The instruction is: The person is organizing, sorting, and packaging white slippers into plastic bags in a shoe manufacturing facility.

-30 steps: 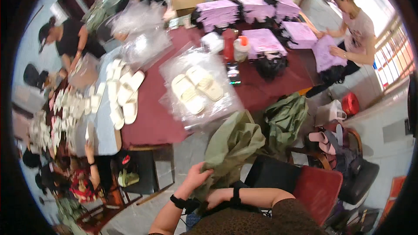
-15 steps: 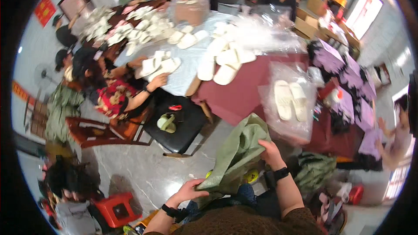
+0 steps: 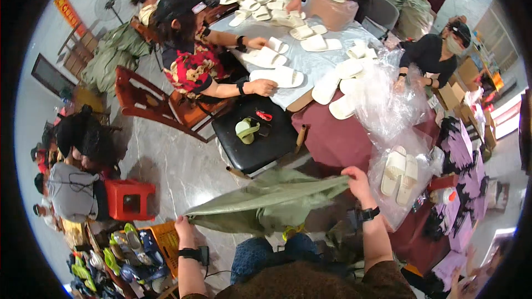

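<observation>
A green woven sack (image 3: 271,202) stretches nearly flat across the front of me, above my knees. My left hand (image 3: 184,227) is closed on its left end, and my right hand (image 3: 359,181) pinches its far right corner. The middle of the sack sags in loose folds, smeared by motion. Just beyond it stands a black-seated chair (image 3: 252,144) bearing a pale green slipper (image 3: 246,131) and a small red item (image 3: 264,116). To the right of my right hand, a pair of cream slippers (image 3: 400,174) lies on clear plastic over the dark red tablecloth (image 3: 335,138).
Across the table a co-worker in a floral top (image 3: 194,69) handles white slippers (image 3: 269,58); others work farther back. An orange crate (image 3: 166,243) and several shoes (image 3: 130,252) sit at lower left, near a red stool (image 3: 132,199). Lilac sheets (image 3: 471,171) lie at right.
My hands have moved far apart, the left one outward to the left, pulling the bunched sack out wide. The view has turned left, bringing the crate and shoes into sight.
</observation>
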A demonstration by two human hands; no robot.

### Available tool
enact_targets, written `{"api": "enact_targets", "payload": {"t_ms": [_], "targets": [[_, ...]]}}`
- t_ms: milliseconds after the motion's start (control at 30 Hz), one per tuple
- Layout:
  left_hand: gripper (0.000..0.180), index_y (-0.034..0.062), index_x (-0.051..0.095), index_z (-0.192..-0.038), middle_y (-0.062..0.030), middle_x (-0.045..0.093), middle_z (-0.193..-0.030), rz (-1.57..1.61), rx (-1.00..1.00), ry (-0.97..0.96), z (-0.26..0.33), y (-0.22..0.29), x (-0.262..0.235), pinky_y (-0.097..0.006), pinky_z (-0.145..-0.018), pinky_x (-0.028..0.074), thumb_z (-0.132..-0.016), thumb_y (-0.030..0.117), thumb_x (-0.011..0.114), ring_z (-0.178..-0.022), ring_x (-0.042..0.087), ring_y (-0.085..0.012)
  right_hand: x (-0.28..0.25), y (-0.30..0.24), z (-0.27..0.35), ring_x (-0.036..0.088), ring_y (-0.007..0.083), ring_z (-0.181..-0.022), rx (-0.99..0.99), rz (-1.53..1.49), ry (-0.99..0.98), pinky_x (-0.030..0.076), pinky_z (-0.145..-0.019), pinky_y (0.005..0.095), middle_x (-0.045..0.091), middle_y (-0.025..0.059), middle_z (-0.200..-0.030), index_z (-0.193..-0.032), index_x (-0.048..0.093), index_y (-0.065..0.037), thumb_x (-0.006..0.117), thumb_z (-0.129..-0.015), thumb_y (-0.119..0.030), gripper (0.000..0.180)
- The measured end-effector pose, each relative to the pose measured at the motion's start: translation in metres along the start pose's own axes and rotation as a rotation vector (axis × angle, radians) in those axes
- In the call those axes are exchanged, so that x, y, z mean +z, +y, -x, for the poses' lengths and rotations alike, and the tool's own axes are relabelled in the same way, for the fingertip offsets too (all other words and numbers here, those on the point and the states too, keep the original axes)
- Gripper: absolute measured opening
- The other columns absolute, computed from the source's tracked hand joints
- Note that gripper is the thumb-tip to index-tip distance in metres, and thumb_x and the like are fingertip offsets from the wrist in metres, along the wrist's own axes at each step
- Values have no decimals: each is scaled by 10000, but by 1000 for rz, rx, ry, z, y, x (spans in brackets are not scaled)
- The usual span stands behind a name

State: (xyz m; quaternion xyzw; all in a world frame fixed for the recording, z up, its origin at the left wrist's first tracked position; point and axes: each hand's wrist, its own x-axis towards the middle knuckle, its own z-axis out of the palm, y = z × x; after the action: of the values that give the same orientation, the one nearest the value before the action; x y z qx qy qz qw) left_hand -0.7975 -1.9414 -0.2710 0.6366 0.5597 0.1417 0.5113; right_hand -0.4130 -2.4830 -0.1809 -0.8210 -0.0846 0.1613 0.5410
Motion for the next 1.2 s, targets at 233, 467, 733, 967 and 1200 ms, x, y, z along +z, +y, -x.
{"api": "enact_targets", "payload": {"t_ms": [233, 467, 733, 967, 1200], "targets": [[228, 7, 653, -1048, -126, 688, -935, 193, 296, 3, 72, 63, -63, -364, -813, 527, -866, 90, 544, -892, 658, -249, 5, -153, -20, 613, 191, -981, 215, -1090, -437, 500, -861, 325, 628, 76, -1054, -1123, 568, -14, 449, -886, 73, 279], [270, 7, 597, -948, -119, 626, -880, -306, 352, 31, 122, 77, -9, -337, -775, 470, -796, 214, 679, -829, 585, -201, -33, -1, -48, 631, 214, -982, 48, -34, -137, 486, -878, 344, 680, 121, -1020, -1050, 648, -28, 497, -796, -33, 296], [407, 31, 622, -955, -145, 612, -873, -720, 602, -73, 146, 109, 40, -461, -839, 442, -742, 344, 772, -955, 523, -364, -88, 12, -41, 651, 279, -872, -11, 338, -218, 499, -786, 363, 677, 141, -922, -934, 689, -54, 703, -680, -156, 274], [157, 52, 702, -916, -131, 667, -924, -712, 633, 117, 59, 121, 107, -460, -836, 433, -877, 196, 652, -930, 550, -326, -63, 19, -69, 629, 357, -869, -189, 716, 87, 506, -785, 423, 668, 150, -918, -959, 709, -96, 661, -732, -176, 246], [523, -6, 426, -1381, -160, 508, -1353, 111, -188, 166, -46, 108, 140, -429, -911, 468, -1005, 356, 471, -1168, 538, -305, 14, 18, -137, 641, 291, -916, 64, 115, 163, 495, -808, 359, 647, 137, -933, -996, 597, -35, 676, -749, -81, 263]]}}
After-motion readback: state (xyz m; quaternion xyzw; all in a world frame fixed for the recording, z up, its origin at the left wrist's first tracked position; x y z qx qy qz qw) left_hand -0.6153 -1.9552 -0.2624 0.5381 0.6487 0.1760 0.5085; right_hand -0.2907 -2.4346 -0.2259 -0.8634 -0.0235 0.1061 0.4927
